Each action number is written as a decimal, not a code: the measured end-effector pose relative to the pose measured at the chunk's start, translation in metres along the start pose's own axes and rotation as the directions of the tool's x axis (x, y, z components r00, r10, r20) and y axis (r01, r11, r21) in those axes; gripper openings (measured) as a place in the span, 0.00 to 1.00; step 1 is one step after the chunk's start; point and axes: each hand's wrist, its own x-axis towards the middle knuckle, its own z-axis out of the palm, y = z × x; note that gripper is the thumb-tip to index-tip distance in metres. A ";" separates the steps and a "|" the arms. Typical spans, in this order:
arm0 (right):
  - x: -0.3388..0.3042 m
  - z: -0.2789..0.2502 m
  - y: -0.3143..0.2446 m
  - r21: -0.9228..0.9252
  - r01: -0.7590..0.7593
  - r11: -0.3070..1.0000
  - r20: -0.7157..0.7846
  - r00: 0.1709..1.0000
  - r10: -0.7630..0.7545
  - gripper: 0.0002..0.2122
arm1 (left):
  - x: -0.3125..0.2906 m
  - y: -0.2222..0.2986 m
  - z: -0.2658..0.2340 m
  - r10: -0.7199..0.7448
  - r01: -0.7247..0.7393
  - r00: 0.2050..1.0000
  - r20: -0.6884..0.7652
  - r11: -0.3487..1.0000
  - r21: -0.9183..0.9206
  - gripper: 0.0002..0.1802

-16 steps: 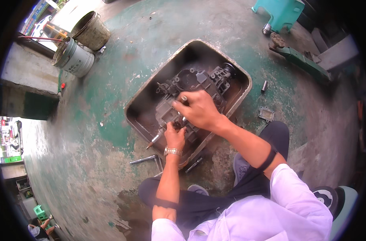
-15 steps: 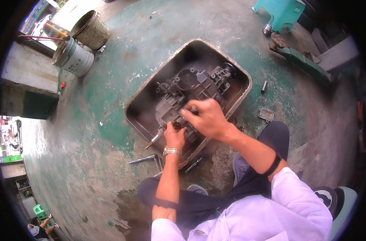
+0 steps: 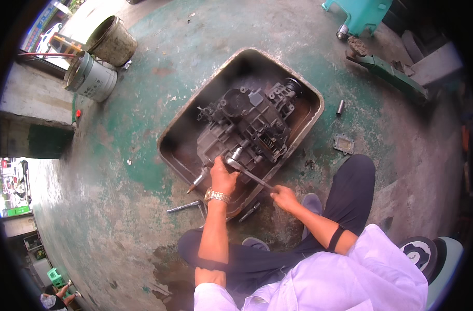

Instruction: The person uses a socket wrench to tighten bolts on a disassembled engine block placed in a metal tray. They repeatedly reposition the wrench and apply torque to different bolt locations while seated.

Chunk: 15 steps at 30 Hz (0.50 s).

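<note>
A dark, greasy metal gearbox-like casing point(image 3: 247, 127) lies in a shallow rectangular metal tray point(image 3: 304, 93) on the floor. My left hand point(image 3: 223, 176) rests closed on the near end of the casing, around a small part there. A long thin wrench point(image 3: 249, 173) sits on a fitting by that hand and slants toward me. My right hand point(image 3: 284, 198) grips its outer end, just past the tray's near rim.
Loose tools point(image 3: 187, 207) lie on the floor beside the tray. Two buckets point(image 3: 91, 78) stand at the far left. A small metal cover point(image 3: 344, 143), a socket point(image 3: 340, 107), a green tool point(image 3: 387, 72) and a teal stool point(image 3: 358, 13) are to the right. My legs fold below.
My right hand left the top of the casing, drew back toward me and now holds the end of the wrench. My left hand stayed at the casing's near end.
</note>
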 end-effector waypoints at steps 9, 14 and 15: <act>-0.028 -0.004 -0.013 0.120 0.009 0.993 0.234 0.972 -0.037 0.12 | 0.002 -0.018 -0.003 -0.164 0.170 0.985 0.043 0.957 -0.237 0.20; -0.090 -0.056 -0.068 0.199 0.126 0.972 0.136 0.978 -0.155 0.22 | 0.000 -0.027 -0.007 -0.100 0.114 0.993 0.060 0.947 -0.301 0.16; -0.099 -0.069 -0.082 0.247 0.161 0.956 0.102 0.976 -0.191 0.22 | -0.001 -0.027 -0.008 -0.077 0.090 0.996 0.052 0.945 -0.315 0.16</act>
